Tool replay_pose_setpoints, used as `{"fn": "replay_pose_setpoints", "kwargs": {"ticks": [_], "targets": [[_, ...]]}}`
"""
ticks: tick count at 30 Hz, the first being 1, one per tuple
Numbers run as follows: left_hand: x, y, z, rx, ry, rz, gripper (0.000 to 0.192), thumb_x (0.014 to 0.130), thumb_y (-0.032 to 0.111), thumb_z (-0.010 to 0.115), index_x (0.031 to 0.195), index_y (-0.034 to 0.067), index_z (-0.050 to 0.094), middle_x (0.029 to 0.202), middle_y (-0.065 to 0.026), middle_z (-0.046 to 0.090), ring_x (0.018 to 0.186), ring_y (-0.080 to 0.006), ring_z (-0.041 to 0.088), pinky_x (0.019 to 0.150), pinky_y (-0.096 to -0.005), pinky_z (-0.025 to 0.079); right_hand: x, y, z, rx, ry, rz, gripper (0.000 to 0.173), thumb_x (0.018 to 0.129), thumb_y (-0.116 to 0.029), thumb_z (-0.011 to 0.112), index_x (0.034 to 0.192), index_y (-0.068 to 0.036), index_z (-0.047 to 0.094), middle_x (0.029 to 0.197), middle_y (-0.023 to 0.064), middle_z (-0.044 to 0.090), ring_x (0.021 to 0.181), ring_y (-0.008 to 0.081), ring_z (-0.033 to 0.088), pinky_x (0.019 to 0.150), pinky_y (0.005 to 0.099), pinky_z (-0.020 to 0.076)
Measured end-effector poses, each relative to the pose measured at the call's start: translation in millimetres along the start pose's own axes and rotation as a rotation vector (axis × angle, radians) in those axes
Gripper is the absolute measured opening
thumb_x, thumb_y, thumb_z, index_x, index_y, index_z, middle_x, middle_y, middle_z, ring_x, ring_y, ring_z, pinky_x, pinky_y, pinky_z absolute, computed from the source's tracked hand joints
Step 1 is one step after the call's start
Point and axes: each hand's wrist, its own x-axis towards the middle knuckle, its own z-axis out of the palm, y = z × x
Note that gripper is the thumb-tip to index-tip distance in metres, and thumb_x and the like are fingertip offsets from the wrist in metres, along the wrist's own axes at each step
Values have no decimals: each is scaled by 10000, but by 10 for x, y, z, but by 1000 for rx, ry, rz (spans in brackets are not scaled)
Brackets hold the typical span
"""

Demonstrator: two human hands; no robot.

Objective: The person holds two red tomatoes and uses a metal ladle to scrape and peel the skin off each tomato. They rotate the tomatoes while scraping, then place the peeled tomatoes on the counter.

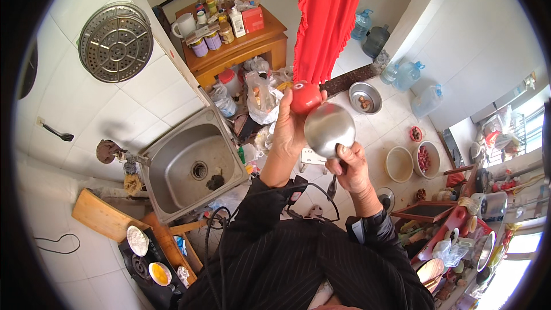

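My left hand (289, 131) is raised in front of me, its thumb and fingers around a glossy, rounded red object (306, 99). Whether that is a tomato or a small vessel I cannot tell. Just below and right of it is a metal ladle (330, 129), the smooth rounded back of its bowl facing up at me. My right hand (351, 165) grips the ladle by its handle close to the bowl, thumb on top. In the picture the bowl's edge overlaps the red object; contact between them is unclear.
A stainless steel sink (176, 181) with a dark scrap near its drain is at left. Beyond stands a wooden cabinet (275, 36) crowded with jars. A red curtain (329, 21) hangs ahead. Basins (398, 164) stand on the floor at right; a bowl of yellow liquid (159, 274) is lower left.
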Motion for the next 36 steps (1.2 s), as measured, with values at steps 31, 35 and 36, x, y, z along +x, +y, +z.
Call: {"fn": "replay_pose_setpoints", "kwargs": {"ticks": [31, 35, 36], "targets": [[47, -71, 175, 8, -33, 50, 392, 870, 292, 664, 1132, 23, 550, 1139, -100, 603, 1112, -263, 564, 993, -433, 459, 1, 211, -143, 3, 38, 38, 233, 893, -246, 642, 803, -34, 602, 617, 11, 517, 487, 95, 401, 479, 254, 311], [50, -27, 95, -78, -92, 26, 346, 896, 251, 636, 1161, 50, 543, 1160, -108, 599, 1137, -278, 558, 994, -442, 461, -16, -10, -47, -66, 21, -4, 244, 895, -244, 638, 828, -9, 619, 639, 8, 520, 496, 88, 399, 480, 246, 307], [63, -32, 67, -3, -101, 99, 330, 898, 247, 633, 1158, 61, 549, 1158, -108, 602, 1131, -278, 562, 992, -445, 464, 8, -55, -20, -40, 5, -30, 246, 895, -244, 637, 826, -9, 616, 638, 9, 520, 496, 88, 398, 480, 246, 305]]}}
